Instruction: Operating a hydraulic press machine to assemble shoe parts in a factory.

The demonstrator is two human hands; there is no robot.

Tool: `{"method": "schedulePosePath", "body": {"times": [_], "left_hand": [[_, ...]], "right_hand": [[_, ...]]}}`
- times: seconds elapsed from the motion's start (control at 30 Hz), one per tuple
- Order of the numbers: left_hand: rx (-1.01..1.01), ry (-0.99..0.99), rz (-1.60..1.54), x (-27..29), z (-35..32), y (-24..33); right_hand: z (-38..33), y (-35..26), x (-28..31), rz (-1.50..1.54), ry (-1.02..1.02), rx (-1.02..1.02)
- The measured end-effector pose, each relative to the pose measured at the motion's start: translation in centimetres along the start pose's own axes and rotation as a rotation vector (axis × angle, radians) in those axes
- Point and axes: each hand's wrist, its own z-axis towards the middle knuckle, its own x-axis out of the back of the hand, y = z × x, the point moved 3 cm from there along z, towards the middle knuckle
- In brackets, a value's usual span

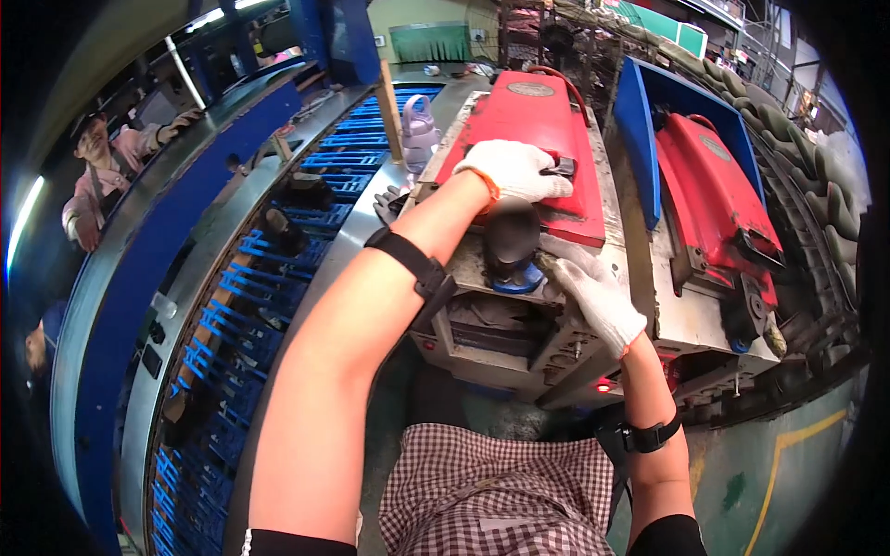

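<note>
My left hand (514,170), in a white work glove, rests on top of a red machine cover (533,125) and is closed around a small dark handle at the cover's right edge. My right hand (598,298), also gloved in white, presses on the grey metal machine body (505,347) just right of a black round knob (512,233) with a blue base. Whether the right fingers grip anything is hidden. Both forearms wear black straps.
A second red cover (714,190) sits to the right behind a blue panel (635,139). A curved blue conveyor rack (241,306) runs along the left. A purple bottle (419,130) stands behind the machine. Another person (102,167) is at far left. Stacked sacks (816,176) line the right.
</note>
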Motion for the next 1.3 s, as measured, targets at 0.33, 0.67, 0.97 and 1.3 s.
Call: {"method": "schedulePosePath", "body": {"times": [0.33,0.67,0.97,1.3], "left_hand": [[-0.009,-0.051,0.001,0.5,0.1,0.6],[-0.068,-0.03,-0.072,0.3,1.4,0.3],[-0.202,0.077,-0.038,4.3,2.1,-1.3],[-0.427,0.748,0.072,11.9,1.7,-1.8]], "right_hand": [[-0.5,1.1,-0.9,0.452,0.037,-0.026],[1.4,-2.2,-13.0,0.337,-0.185,0.206],[-1.5,-3.4,-4.2,-0.164,-0.116,0.685],[11.1,-5.0,3.9,-0.931,0.296,0.559]]}}
